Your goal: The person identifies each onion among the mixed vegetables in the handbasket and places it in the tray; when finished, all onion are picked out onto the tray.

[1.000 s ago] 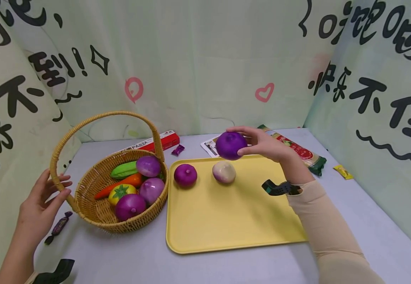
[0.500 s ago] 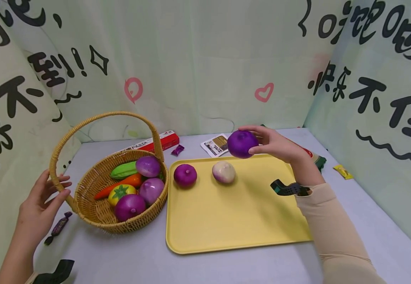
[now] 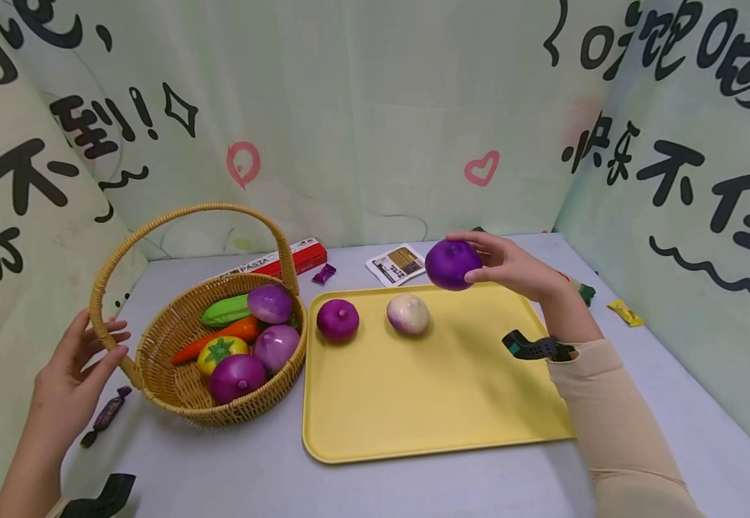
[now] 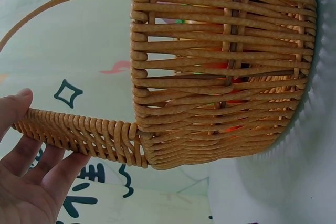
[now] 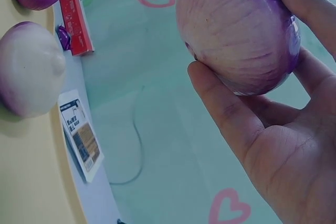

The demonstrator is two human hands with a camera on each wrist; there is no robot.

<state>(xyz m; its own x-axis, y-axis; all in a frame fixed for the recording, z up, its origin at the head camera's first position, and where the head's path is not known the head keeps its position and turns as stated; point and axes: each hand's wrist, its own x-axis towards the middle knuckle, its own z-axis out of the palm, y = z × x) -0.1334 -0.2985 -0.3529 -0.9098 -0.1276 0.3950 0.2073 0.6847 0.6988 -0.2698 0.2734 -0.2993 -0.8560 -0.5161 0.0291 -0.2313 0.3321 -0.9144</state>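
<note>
My right hand [image 3: 507, 265] grips a purple onion [image 3: 449, 265] between thumb and fingers, holding it above the back of the yellow tray [image 3: 413, 403]. Its paler, striped underside shows in the right wrist view. On the tray rest a small purple onion [image 3: 339, 320] and a whitish-purple onion [image 3: 408, 314], apart from each other. At the left, my left hand [image 3: 70, 381] holds the handle [image 4: 79, 132] of the wicker basket [image 3: 174, 392], thumb on one side and fingers on the other. Inside lie several purple onions [image 3: 239, 378], a carrot [image 3: 219, 339], a green vegetable [image 3: 227, 311] and a yellow-green tomato-like one [image 3: 222, 352].
Behind the basket is a red pasta box [image 3: 310, 255], with a purple candy [image 3: 325, 273] beside it. A printed packet [image 3: 395, 265] lies behind the tray. My right arm partly hides a green package [image 3: 587, 293]. A yellow candy [image 3: 625, 314] and dark candy [image 3: 108, 416] lie at the sides.
My right hand has moved to the right with the purple onion, past the whitish-purple one, uncovering the printed packet. My left hand and the basket stay in place.
</note>
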